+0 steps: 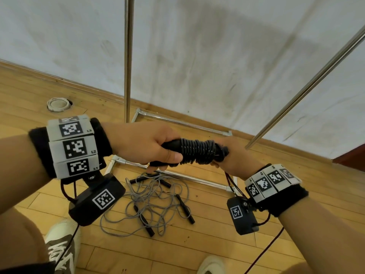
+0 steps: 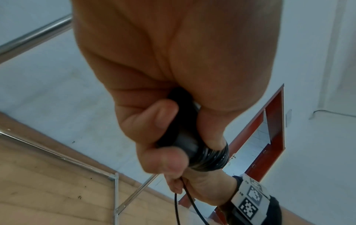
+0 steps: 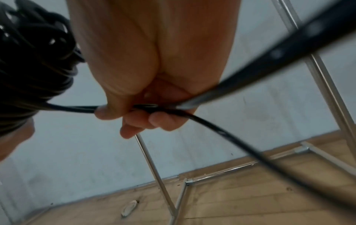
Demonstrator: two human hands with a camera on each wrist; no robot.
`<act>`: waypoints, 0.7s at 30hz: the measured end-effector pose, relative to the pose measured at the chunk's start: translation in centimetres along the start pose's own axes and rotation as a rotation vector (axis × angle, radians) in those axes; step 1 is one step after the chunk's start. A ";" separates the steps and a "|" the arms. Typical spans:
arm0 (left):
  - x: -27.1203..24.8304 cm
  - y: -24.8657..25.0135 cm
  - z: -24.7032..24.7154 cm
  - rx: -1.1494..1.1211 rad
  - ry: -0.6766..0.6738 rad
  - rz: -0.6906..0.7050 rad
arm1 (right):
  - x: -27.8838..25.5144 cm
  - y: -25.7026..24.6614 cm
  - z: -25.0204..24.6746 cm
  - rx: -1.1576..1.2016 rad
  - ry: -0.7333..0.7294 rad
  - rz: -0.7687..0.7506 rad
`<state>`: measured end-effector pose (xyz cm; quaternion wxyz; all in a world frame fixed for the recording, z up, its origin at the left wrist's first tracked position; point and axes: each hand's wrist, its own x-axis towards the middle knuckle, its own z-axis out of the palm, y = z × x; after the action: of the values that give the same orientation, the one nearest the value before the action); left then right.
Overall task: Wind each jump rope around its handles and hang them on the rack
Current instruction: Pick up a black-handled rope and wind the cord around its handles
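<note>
A black jump rope [image 1: 197, 150] is coiled tightly round its paired handles. My left hand [image 1: 150, 147] grips the bare handle end, thumb along the coils [image 2: 210, 158]. My right hand [image 1: 235, 157] is at the other end of the bundle. In the right wrist view its fingers [image 3: 138, 117] pinch a loose loop of black cord [image 3: 77, 108] that runs off the coil [image 3: 34, 64]. The metal rack [image 1: 128, 56] stands just beyond my hands; its slanted rail [image 1: 308, 88] passes to the right. Several grey ropes with black handles [image 1: 154, 200] lie tangled on the floor below.
The rack's base tubes [image 1: 177, 175] frame the floor by the white wall [image 1: 217, 56]. A round floor fitting [image 1: 58, 104] sits at the left. My shoes [image 1: 63, 244] stand near the tangle on the wooden floor [image 1: 217, 224].
</note>
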<state>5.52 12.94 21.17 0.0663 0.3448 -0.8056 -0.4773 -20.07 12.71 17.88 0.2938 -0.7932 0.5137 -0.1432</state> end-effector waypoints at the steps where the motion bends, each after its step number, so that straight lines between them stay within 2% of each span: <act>1: 0.0 0.0 0.0 0.021 -0.009 -0.005 | 0.1 0.2 0.1 -0.038 -0.002 -0.017; 4: 0.1 0.0 0.1 0.058 -0.035 -0.033 | 0.5 1.0 0.2 -0.064 0.036 0.026; 7: 0.3 -0.1 0.7 0.159 -0.052 -0.081 | 1.0 1.5 -0.3 0.060 0.107 0.109; 12: 1.6 -0.6 1.3 0.296 -0.047 -0.145 | 1.0 0.1 -0.6 0.083 0.111 0.053; 17: 2.5 -1.6 0.9 0.374 0.055 -0.249 | 0.6 -1.5 -0.9 0.369 0.030 0.112; 21: 2.8 -1.7 0.1 0.326 0.207 -0.241 | 0.3 -2.6 -0.7 0.573 0.004 0.152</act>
<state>4.24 10.77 19.07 0.0345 0.4919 -0.8139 -0.3073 -18.37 13.03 20.01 0.5147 -0.6370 0.5107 -0.2616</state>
